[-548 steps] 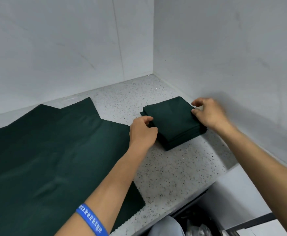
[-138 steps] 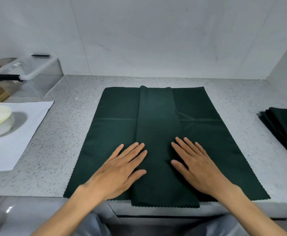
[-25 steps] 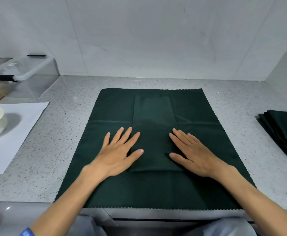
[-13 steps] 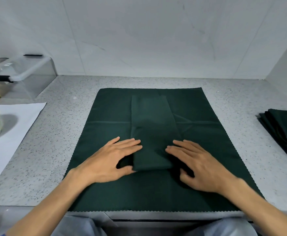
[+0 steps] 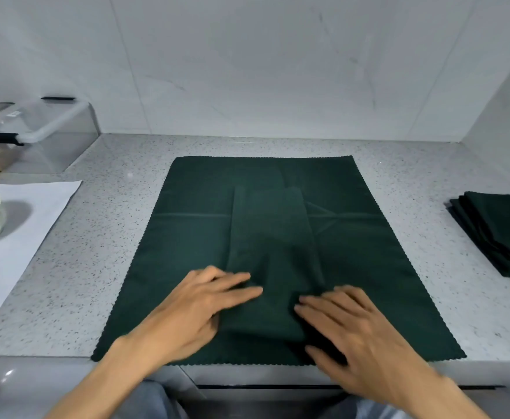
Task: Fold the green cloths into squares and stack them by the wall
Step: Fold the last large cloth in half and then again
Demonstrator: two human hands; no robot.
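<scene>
Both hands' fingers pinch the folded cloth; clear lidded box contents cannot be told.

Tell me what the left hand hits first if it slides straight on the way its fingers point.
The left hand points right and slightly away, fingers already on the folded strip. Going on, it would probably cross the strip and meet the right hand's fingertips, which lie close by; their height above the cloth is unclear.
</scene>
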